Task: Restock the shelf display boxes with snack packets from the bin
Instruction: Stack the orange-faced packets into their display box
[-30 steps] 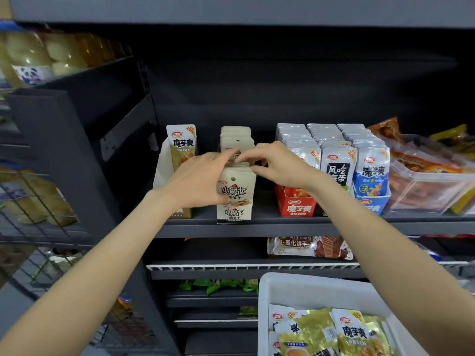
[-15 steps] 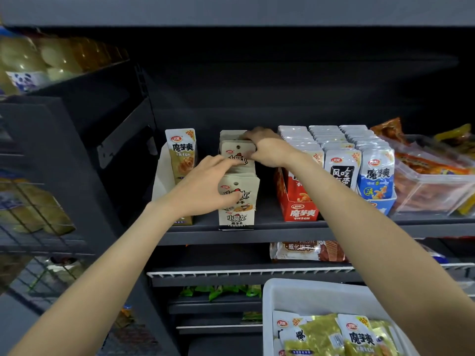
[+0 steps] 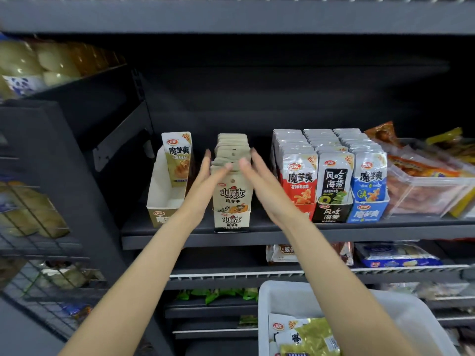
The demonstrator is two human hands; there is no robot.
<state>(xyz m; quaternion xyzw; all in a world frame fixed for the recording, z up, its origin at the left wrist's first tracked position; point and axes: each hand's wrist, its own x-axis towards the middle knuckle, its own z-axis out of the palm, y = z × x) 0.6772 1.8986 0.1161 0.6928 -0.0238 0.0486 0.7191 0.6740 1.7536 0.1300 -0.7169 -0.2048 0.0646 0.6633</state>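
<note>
- Shelf view from my head camera: a dark metal shelf (image 3: 257, 237) carries a row of cardboard display boxes, and my two bare hands reach toward the beige one in the middle.
- My left hand (image 3: 205, 186) and right hand (image 3: 262, 183) flank the beige display box (image 3: 231, 222), fingers straight and spread, gripping nothing; whether they touch the packet tops I cannot tell.
- That box looks full: beige snack packets (image 3: 232, 155) stand upright in a file from front to back.
- Just to its left, the tan display box (image 3: 164, 201) holds a single gold packet (image 3: 177, 160) at the rear (the obvious gap to fill).
- To the right, the red, black and blue boxes (image 3: 331, 211) are packed tight.
- The white bin (image 3: 282, 296) sits below at lower right, with gold-green packets (image 3: 308, 335) inside.
- Step in hand, as I judge it: finishing the squaring-up of the beige row. The next move calls for dropping a hand to the bin, gripping gold packets, and standing them in the tan box.
- Compared with half a second ago, both hands have let go: then the right pinched packets deep in the row and the left pressed the front packet; now both are open.
</note>
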